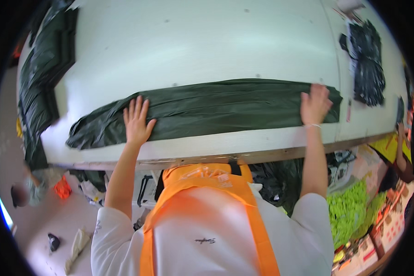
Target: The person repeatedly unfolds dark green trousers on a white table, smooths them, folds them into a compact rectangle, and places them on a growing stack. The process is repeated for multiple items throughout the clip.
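Observation:
A long strip of thin, shiny dark green sheeting (pixel 225 108), folded and creased, lies flat across the white table along its near edge. Whether it is plastic or coated cloth I cannot tell. My left hand (pixel 138 120) rests palm down on its left part, fingers spread. Near the strip's right end, my right hand (pixel 315 106) presses on it, fingers stretched forward and closer together; a thin white band circles that wrist. Neither hand grasps anything.
Stacked dark green folded pieces (pixel 46 78) hang over the table's left side. A tied black bundle (pixel 367 64) lies at the right, near a thin pinkish tool (pixel 348 110). Bright green material (pixel 349 211) is heaped below. Other people (pixel 402 152) are at both sides.

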The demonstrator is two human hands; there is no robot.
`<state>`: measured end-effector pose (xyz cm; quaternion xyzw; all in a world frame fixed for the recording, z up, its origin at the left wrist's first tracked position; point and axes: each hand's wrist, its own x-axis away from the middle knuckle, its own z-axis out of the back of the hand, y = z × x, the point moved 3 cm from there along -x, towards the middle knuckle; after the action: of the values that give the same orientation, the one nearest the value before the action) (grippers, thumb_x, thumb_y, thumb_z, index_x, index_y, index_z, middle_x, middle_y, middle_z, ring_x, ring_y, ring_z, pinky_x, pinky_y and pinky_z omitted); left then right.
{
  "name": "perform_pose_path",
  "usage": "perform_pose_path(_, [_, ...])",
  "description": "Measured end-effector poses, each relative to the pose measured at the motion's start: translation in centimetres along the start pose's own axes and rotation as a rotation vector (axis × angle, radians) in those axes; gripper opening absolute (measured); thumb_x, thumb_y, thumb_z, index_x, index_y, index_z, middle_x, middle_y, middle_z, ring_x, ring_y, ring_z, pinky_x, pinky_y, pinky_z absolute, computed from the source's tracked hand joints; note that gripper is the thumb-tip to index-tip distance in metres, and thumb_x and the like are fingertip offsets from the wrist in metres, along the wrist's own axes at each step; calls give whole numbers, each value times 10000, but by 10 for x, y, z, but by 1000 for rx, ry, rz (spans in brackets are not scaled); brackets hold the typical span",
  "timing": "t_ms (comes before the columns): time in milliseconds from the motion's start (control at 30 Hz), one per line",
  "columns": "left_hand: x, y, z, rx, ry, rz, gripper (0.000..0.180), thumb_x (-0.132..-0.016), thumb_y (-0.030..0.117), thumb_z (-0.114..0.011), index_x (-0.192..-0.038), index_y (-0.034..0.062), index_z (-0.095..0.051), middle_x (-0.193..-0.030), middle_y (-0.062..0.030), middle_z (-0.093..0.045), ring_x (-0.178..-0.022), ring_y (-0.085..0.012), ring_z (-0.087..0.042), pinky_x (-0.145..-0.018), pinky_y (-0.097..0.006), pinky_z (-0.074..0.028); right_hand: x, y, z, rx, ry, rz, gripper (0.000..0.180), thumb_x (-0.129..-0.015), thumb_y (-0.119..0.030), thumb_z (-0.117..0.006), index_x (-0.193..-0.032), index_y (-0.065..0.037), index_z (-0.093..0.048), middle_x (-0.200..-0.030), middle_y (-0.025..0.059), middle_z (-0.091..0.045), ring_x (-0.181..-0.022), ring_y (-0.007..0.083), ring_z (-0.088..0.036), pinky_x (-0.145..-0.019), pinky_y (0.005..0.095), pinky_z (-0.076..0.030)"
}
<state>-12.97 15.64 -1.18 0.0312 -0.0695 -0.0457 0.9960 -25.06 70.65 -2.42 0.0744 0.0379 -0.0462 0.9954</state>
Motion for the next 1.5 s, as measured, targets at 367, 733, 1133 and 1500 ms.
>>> perform_pose_path(367, [-41,129,-1,227,119,-256,501,-896,363,-469,-1368,231,-365,-1469,-23,-255,-1348,-243,-225,-1071,-516,-143,85,-25,-18,-1570,180,-1005,376,-771,-204,-698,-1075,-30,-559,-989,41,-584,-757,136,-559,-506,229,-426])
perform_pose_path(733, [-26,21,74,1496,-225,229,449,-912,370,-472,-1261,90,-514,-1193,-131,-575,-1160,-260,-502,-1000,-366,-352,8,-228,296,-1703,769,59,275,-785,-29,-655,-1032,64,-580,-1009,147,-626,-808,197,-612,-737,303,-532])
perform_pose_path(1133, [152,-384,62,1690,5,935,548,-840,382,-608,-1170,-49,-532,-1102,-117,-603,-959,-180,-572,-848,-295,-448,224,-660,160,-754,-250,1106,518,-735,-156,-650,-1234,-119,-519,-848,101,-521,-796,282,-558,-704,383,-458])
perform_pose_path(1500, [176,-457,62,1548,319,738,346,-852,257,-630,-995,-58,-616,-878,-49,-650,-753,-99,-590,-688,-216,-457,191,-549,71,-633,-233,766,451,-907,-284,-464,-1275,-24,-431,-1334,158,-421,-1217,301,-399,-1027,409,-324])
